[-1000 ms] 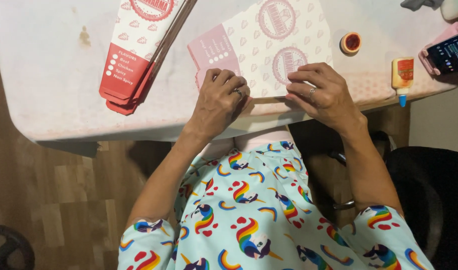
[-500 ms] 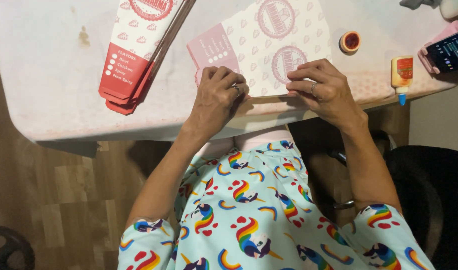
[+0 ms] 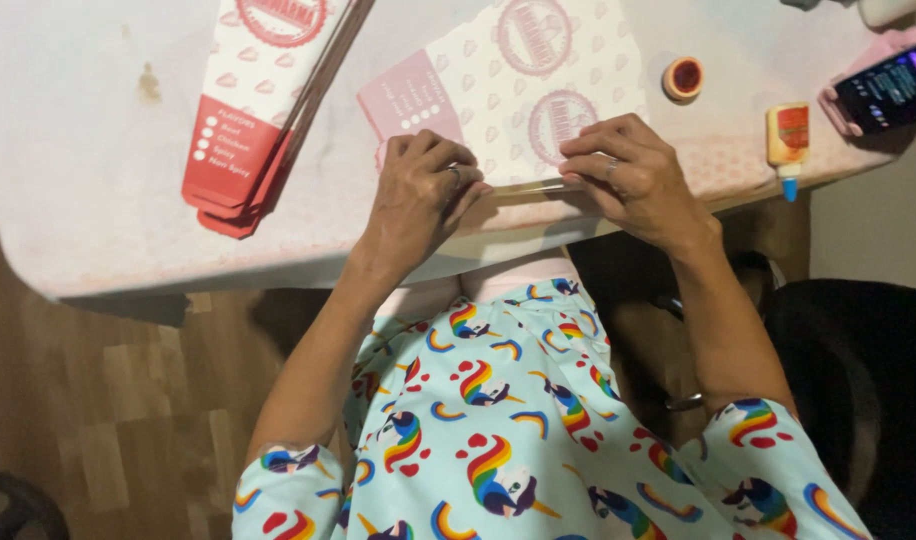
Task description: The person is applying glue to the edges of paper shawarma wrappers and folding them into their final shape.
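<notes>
A flat pink and white printed carton sheet point(image 3: 518, 75) lies on the pale table point(image 3: 88, 190) in front of me. My left hand point(image 3: 418, 190) presses down on its near left edge, fingers curled over the pink panel. My right hand point(image 3: 628, 170) presses the near right edge, fingertips on a folded flap. Both hands touch the same sheet, a short gap between them. A ring shows on each hand.
A stack of red and white flat cartons point(image 3: 263, 100) lies to the left. A small glue bottle point(image 3: 788, 140), a round orange cap point(image 3: 684, 78) and a phone in a pink case point(image 3: 888, 85) sit at the right. A black chair point(image 3: 858, 400) stands at lower right.
My right hand's fingers have slid slightly left along the folded edge. The left hand stays pressed in place on the sheet.
</notes>
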